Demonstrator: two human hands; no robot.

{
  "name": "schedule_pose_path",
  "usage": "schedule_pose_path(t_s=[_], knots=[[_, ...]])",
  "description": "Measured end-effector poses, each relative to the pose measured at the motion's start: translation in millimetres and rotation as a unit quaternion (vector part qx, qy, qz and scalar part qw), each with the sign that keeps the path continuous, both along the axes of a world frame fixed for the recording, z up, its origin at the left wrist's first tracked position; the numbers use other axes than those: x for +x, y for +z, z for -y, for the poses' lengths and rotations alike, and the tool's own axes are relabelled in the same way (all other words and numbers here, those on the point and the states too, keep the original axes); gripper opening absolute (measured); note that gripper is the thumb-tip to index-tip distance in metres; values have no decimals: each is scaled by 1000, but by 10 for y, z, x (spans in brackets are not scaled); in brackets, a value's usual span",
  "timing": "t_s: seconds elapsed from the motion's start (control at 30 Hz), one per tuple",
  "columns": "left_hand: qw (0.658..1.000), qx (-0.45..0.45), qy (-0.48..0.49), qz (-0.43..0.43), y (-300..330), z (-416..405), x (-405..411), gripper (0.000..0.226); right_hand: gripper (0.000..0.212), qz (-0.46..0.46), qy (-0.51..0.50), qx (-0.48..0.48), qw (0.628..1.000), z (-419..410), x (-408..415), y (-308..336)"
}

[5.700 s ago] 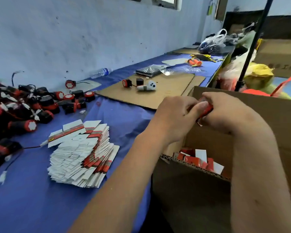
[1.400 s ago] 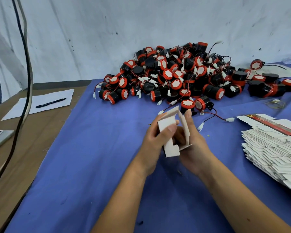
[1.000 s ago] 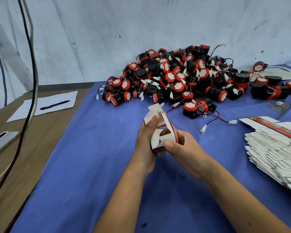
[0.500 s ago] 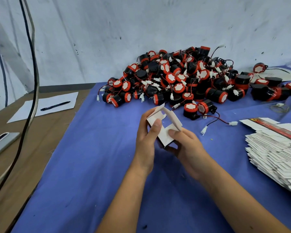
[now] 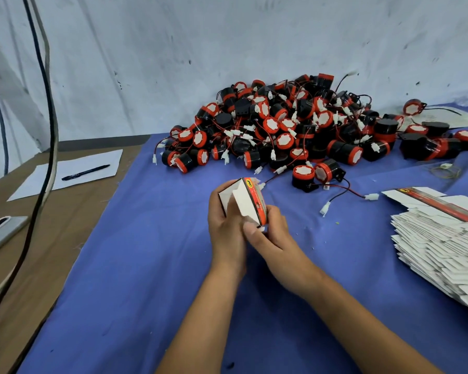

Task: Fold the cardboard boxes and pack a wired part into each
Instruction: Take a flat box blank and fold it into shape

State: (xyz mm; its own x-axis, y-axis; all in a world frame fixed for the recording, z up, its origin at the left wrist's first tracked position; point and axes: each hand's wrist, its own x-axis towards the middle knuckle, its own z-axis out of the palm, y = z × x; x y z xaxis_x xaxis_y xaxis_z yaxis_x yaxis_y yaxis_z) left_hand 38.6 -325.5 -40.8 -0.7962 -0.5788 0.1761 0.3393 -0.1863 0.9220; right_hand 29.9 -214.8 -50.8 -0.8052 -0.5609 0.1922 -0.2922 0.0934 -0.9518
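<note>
A small white cardboard box (image 5: 246, 202) with a red printed side is held above the blue cloth, partly folded, one end flap standing open. My left hand (image 5: 224, 225) grips its left side. My right hand (image 5: 268, 236) holds its right side, thumb pressing a flap near the lower edge. A big pile of black and red wired parts (image 5: 287, 125) lies behind against the wall. A stack of flat white box blanks (image 5: 441, 244) sits at the right.
Two loose wired parts (image 5: 303, 176) with red and black leads lie just behind the box. Left of the blue cloth (image 5: 146, 265) is a brown surface with a sheet of paper and a pen (image 5: 85, 172), a phone (image 5: 0, 230) and hanging cables (image 5: 48, 147).
The view swung from the big carton on the right to the pile. Both hands have kept turning and folding the blank; its flaps have closed in and the red printed side now faces up.
</note>
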Motion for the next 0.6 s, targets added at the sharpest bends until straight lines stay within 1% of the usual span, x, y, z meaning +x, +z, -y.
schedule_pose_path(t_s=[0.07, 0.1, 0.13, 0.17, 0.2, 0.27, 0.3, 0.33, 0.37, 0.43, 0.5, 0.57, 0.6], knots=[[999, -37, 38, -7, -6, 70, -18, 20, 58, 33, 45, -32, 998, -35, -31, 30], [995, -77, 58, -15, -3, 92, -15, 16, 66, 48, 39, -61, 996, -41, -50, 58], [989, -128, 75, -23, -2, 102, -6, 17, 69, 64, 22, -92, 993, -40, -72, 95], [981, -177, 79, -28, 4, 94, 5, 23, 67, 73, 2, -113, 991, -46, -92, 122], [973, -217, 70, -30, 9, 79, 14, 27, 60, 59, -15, -121, 991, -51, -123, 132], [960, -274, 46, -39, -7, 42, 32, 30, 43, 1, -48, -86, 995, -73, -170, 121], [954, -294, 41, -44, -13, 27, 31, 32, 36, -12, -61, -77, 995, -79, -171, 109], [952, -299, 37, -44, -8, 7, 30, 34, 32, -4, -70, -89, 994, -85, -166, 95], [957, -285, 33, -42, 6, -14, 34, 37, 31, 13, -72, -106, 992, -78, -160, 82], [975, -218, 3, -49, 24, -46, 52, 40, 31, 37, -81, -126, 988, -61, -155, 58], [984, -166, -21, -58, 27, -58, 69, 47, 27, 42, -103, -119, 987, -55, -174, 39], [987, -155, -27, -40, 25, -74, 68, 53, 24, 70, -114, -131, 982, -56, -196, 48], [987, -156, -23, -26, 27, -80, 62, 53, 24, 93, -101, -152, 979, -64, -199, 50]])
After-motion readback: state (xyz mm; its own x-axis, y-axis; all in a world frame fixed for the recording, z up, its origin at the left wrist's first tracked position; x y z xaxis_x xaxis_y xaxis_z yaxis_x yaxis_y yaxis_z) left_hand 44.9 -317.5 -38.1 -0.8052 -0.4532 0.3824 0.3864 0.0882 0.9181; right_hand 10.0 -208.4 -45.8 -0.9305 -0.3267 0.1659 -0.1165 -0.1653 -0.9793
